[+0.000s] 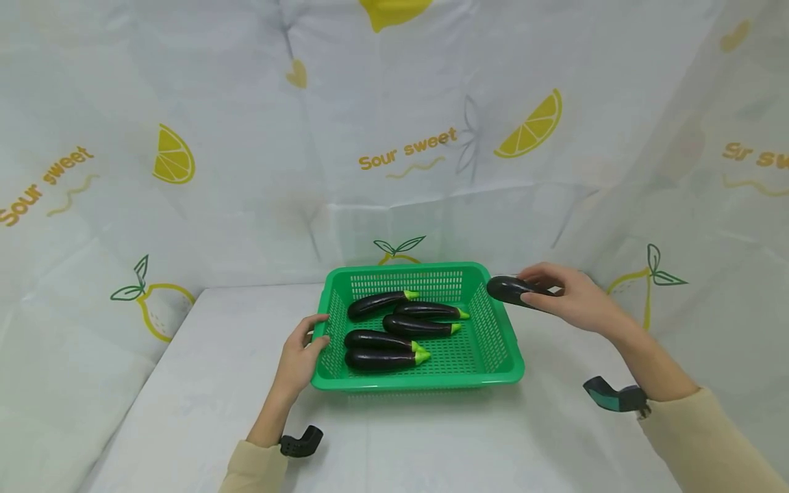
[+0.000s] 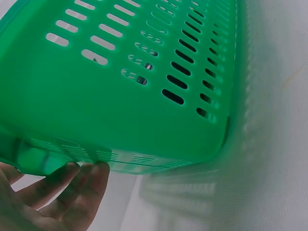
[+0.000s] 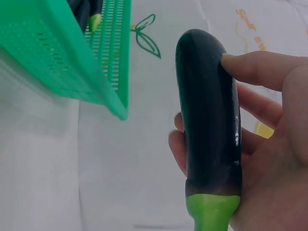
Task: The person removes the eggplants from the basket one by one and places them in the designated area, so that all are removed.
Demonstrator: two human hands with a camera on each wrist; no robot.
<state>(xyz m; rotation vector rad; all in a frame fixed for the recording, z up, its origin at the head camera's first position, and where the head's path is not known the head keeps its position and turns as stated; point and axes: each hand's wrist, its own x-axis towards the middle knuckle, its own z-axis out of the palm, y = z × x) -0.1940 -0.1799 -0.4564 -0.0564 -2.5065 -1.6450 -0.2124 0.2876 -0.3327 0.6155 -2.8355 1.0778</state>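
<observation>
My right hand (image 1: 570, 298) grips a dark purple eggplant (image 1: 511, 290) just beyond the basket's right rim, above the table. In the right wrist view, thumb and fingers wrap this eggplant (image 3: 207, 120), its green stem end (image 3: 213, 207) pointing toward the bottom. A green plastic basket (image 1: 425, 382) stands at the centre of the head view. Several eggplants (image 1: 379, 359) with green stems lie inside it, mostly toward the left and middle. My left hand (image 1: 300, 356) holds the basket's left rim; in the left wrist view its fingers (image 2: 86, 192) are by the slotted outer wall (image 2: 120, 115).
A white cloth-covered table (image 1: 419, 445) lies under the basket. Behind and at both sides hangs a white curtain (image 1: 259, 137) printed with lemons and lettering. Each wrist carries a small dark camera mount, such as the one on the right wrist (image 1: 616, 397).
</observation>
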